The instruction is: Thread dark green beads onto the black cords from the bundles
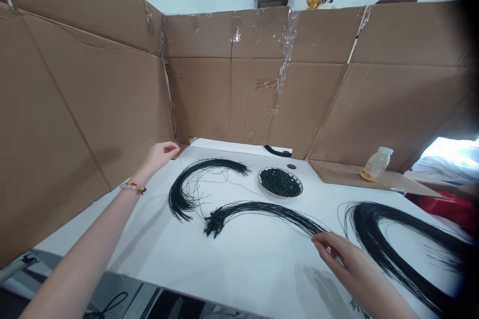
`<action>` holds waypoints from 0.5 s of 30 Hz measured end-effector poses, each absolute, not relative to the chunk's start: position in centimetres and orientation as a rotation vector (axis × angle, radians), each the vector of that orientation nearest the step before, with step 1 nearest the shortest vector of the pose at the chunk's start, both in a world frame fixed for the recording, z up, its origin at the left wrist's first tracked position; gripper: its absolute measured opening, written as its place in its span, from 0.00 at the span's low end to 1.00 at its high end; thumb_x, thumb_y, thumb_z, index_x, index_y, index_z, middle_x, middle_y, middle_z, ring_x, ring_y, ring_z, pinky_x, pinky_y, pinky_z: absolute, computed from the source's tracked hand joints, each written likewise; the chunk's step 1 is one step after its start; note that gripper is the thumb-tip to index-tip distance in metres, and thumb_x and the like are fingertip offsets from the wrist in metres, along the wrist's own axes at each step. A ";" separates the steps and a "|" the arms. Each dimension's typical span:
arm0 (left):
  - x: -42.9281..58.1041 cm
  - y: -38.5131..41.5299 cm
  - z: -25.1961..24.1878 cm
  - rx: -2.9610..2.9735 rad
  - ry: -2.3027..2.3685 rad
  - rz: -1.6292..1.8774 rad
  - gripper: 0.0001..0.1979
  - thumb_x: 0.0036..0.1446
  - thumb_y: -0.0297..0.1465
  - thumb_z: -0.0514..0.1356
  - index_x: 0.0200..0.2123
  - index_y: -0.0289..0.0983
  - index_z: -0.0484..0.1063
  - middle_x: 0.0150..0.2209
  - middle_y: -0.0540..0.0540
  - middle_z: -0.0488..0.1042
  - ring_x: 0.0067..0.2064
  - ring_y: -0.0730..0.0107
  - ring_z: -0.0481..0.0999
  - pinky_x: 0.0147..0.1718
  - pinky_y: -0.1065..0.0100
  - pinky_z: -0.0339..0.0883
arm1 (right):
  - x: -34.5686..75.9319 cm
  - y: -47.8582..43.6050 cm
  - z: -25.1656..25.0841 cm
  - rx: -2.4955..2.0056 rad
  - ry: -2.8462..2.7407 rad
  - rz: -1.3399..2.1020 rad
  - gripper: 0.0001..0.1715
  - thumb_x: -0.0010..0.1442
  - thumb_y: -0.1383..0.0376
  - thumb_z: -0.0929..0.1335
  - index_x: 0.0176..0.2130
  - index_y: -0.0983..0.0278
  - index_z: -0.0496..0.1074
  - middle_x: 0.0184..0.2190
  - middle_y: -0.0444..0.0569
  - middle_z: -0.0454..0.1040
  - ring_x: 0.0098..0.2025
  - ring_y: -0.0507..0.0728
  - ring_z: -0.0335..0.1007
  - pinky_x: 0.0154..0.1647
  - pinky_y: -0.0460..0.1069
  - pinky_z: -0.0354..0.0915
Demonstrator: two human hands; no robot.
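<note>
My left hand (161, 155) is raised over the table's left side, its fingertips pinched together; a thin dark strand seems to hang from them, too fine to follow. Below and right of it lies a curved bundle of black strands (183, 184). My right hand (339, 251) has its thumb and fingers closed at the right end of a middle bundle of black strands (258, 207), whose left end carries a dark beaded clump (215, 220). Behind this bundle stands a round plate (261, 184) filled with small dark beads (280, 182).
A larger black strand bundle (368, 224) curves on the right of the white table (232, 269). Cardboard walls (224, 94) stand left and behind. A capped bottle (377, 164) is on a cardboard flap at back right. Red fabric (445, 209) shows beyond.
</note>
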State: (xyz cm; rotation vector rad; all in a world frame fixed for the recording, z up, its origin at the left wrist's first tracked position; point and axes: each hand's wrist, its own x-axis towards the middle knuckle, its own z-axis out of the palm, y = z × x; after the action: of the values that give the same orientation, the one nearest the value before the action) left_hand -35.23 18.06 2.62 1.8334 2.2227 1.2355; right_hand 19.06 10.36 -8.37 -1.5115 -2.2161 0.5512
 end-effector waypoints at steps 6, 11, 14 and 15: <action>-34.6 19.2 8.3 1.706 2.228 1.581 0.09 0.63 0.34 0.62 0.41 0.36 0.81 0.39 0.49 0.84 0.38 0.65 0.80 0.41 0.66 0.74 | 18.9 9.4 -8.9 -1.465 -2.131 0.453 0.22 0.70 0.50 0.60 0.39 0.58 0.76 0.38 0.51 0.80 0.34 0.61 0.73 0.36 0.53 0.69; -34.4 20.3 10.5 1.672 2.264 1.613 0.11 0.64 0.36 0.65 0.43 0.34 0.78 0.40 0.47 0.81 0.38 0.64 0.81 0.40 0.60 0.77 | 20.0 8.9 -8.4 -1.480 -2.151 0.498 0.20 0.69 0.51 0.61 0.41 0.57 0.77 0.38 0.49 0.81 0.36 0.61 0.76 0.36 0.51 0.71; -34.7 20.7 11.6 1.672 2.339 1.757 0.15 0.69 0.37 0.60 0.52 0.33 0.74 0.50 0.43 0.78 0.47 0.58 0.80 0.45 0.55 0.77 | 21.0 8.8 -8.1 -1.503 -2.134 0.504 0.19 0.70 0.51 0.61 0.43 0.57 0.77 0.37 0.49 0.81 0.36 0.60 0.77 0.37 0.50 0.71; -34.7 20.8 11.9 1.705 2.347 1.767 0.15 0.70 0.37 0.60 0.53 0.33 0.73 0.51 0.43 0.77 0.47 0.58 0.80 0.45 0.55 0.77 | 21.4 8.8 -8.1 -1.517 -2.113 0.475 0.20 0.70 0.51 0.61 0.44 0.57 0.76 0.35 0.48 0.80 0.35 0.60 0.76 0.36 0.50 0.71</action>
State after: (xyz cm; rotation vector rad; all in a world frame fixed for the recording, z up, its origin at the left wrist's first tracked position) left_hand -34.71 20.77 11.86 1.7048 2.3473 1.7673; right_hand 21.37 8.81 -8.11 -1.5175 -2.1135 0.4751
